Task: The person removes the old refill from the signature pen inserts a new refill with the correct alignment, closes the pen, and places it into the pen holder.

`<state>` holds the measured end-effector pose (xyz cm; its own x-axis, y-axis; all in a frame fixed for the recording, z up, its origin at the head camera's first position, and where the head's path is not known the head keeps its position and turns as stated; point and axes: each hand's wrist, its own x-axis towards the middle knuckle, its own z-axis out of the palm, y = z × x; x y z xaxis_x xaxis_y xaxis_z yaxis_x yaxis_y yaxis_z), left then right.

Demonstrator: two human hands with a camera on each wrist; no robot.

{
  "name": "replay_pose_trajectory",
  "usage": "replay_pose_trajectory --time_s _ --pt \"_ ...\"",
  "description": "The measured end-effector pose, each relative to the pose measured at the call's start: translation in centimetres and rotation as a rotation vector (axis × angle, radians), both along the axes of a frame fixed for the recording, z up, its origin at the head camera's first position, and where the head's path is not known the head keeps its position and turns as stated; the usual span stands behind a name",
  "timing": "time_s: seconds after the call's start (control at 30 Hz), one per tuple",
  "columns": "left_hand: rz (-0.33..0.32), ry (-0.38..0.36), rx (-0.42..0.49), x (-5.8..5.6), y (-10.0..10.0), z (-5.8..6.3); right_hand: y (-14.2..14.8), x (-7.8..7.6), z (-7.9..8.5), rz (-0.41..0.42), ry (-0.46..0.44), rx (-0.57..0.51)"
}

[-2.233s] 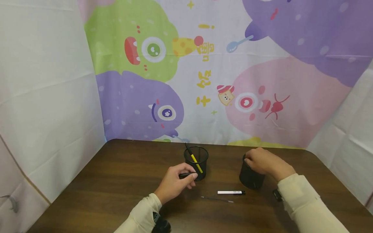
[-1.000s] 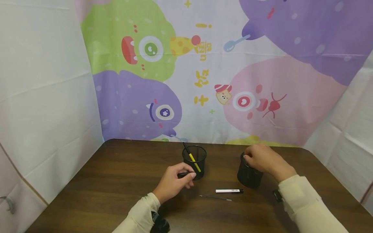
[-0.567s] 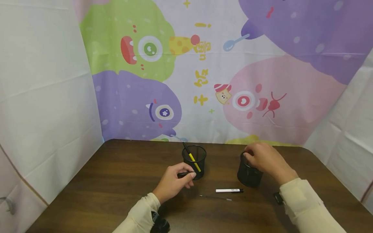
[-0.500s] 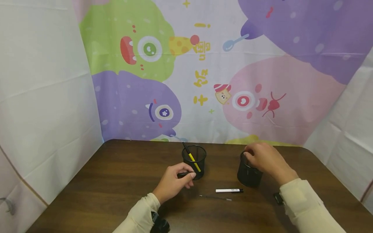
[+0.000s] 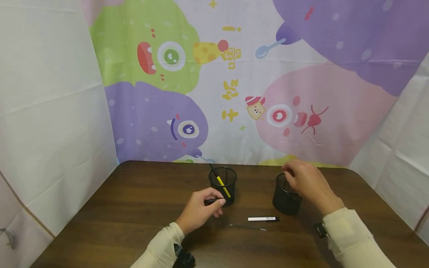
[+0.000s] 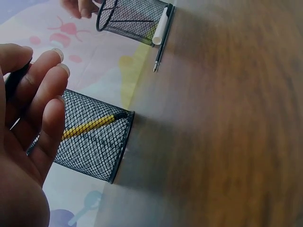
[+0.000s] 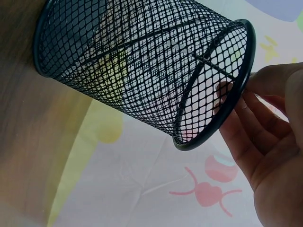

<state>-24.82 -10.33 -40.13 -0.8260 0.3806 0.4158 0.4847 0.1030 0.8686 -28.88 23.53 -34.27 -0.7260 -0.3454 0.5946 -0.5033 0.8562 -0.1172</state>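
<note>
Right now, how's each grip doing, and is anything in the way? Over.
Left grip pinching dark stick. Right grip at rim of right cup, hold unclear. White pen and thin rod on table, clear of both.

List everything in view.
mesh cups: two, black, on table
slim pen: one, yellow-black, in left cup
white pen: one, white-black, on table
rod: one, dark, on table
stick: one, black, in left hand
table: one, brown, beneath cups
backdrop: one, multicoloured, behind table
sheets: two, white, both sides
fitting: one, grey, far left
wrist devices: two, black, foreground
sleeves: two, cream, foreground
left hand: one, bare, by left cup
right hand: one, bare, right cup's rim
</note>
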Motion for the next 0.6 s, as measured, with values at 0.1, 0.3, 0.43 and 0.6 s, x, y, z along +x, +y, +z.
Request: replay_pose_trajectory --time_s 0.1,0.3,0.43,0.6 --pt "0.0 0.002 -0.002 0.0 0.0 0.0 0.0 0.0 -0.1 0.017 0.018 -0.01" --pt "0.0 0.002 -0.008 0.0 0.1 0.0 0.0 0.2 -0.1 0.06 0.1 -0.031" --pt "0.003 0.001 -0.007 -0.1 0.1 0.0 -0.4 0.7 0.3 0.102 0.181 -0.033" --pt "0.001 -0.007 -0.01 -0.1 0.1 -0.1 -1.3 1.6 0.7 0.151 0.247 -0.015"
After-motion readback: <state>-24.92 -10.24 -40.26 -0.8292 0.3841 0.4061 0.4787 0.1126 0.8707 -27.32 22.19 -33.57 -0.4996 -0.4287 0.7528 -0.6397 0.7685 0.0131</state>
